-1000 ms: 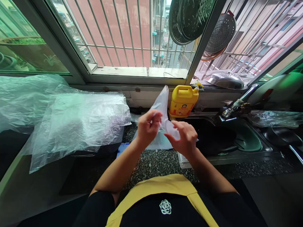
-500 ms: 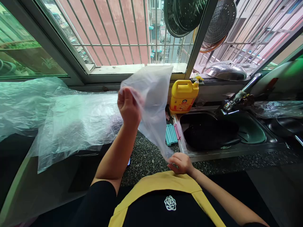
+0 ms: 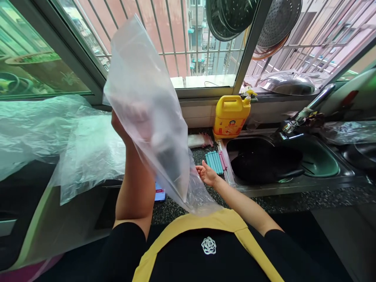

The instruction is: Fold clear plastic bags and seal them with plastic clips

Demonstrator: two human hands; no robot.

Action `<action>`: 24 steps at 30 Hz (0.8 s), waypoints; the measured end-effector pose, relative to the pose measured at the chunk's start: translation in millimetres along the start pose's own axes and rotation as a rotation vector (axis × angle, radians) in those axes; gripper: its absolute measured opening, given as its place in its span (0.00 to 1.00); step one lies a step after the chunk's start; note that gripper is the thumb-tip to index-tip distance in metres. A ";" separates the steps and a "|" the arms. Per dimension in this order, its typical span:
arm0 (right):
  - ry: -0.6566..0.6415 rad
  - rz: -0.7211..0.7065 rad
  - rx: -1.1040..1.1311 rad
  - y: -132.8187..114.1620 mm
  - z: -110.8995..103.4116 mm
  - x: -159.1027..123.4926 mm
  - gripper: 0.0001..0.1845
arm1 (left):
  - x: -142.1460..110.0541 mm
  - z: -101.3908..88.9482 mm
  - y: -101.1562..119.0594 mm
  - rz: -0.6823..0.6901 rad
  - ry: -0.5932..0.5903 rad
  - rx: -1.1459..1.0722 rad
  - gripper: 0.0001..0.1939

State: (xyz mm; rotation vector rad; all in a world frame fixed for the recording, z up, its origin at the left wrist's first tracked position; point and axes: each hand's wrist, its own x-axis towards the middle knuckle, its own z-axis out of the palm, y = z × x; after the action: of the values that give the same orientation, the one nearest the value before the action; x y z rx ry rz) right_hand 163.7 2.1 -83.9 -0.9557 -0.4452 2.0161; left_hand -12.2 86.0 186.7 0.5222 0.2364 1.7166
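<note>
A translucent plastic bag is raised in front of me, its lower end hanging near my apron. My left hand grips it at its left side; most of the fingers show only dimly through the film. Close to the bag's lower right edge is my right hand, thumb raised apart from the fingers, with nothing visible in it. Whether its fingertips touch the film I cannot tell. Just beyond that hand, teal strips and pink strips lie side by side on the speckled counter.
Large clear plastic sheets cover the left side. A yellow jug stands behind the sink, which holds a black pan. A wrapped bundle lies at the back. Part of a phone-like screen shows beside my left forearm.
The bag has risen and moved left with my left hand, now covering much of it. My right hand has let go of the bag's lower corner and moved forward, up beside the strips.
</note>
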 end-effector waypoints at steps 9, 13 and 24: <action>0.108 -0.142 0.012 3.7 1.7 15.3 0.10 | 14.7 -18.9 7.2 0.019 -0.143 -0.061 0.25; 0.219 -0.265 0.013 0.2 -16.3 12.8 0.12 | 12.1 -19.0 18.0 0.025 -0.228 -0.139 0.25; 0.466 -0.516 -0.301 -33.4 -36.0 -10.1 0.21 | 1.3 -23.3 7.2 0.087 -0.409 0.164 0.23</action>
State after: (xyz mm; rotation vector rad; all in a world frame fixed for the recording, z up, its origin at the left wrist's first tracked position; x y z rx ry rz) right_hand 212.7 12.2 -82.3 -1.2971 -0.6634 1.2374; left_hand -29.5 88.7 169.7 1.0017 0.0596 1.6399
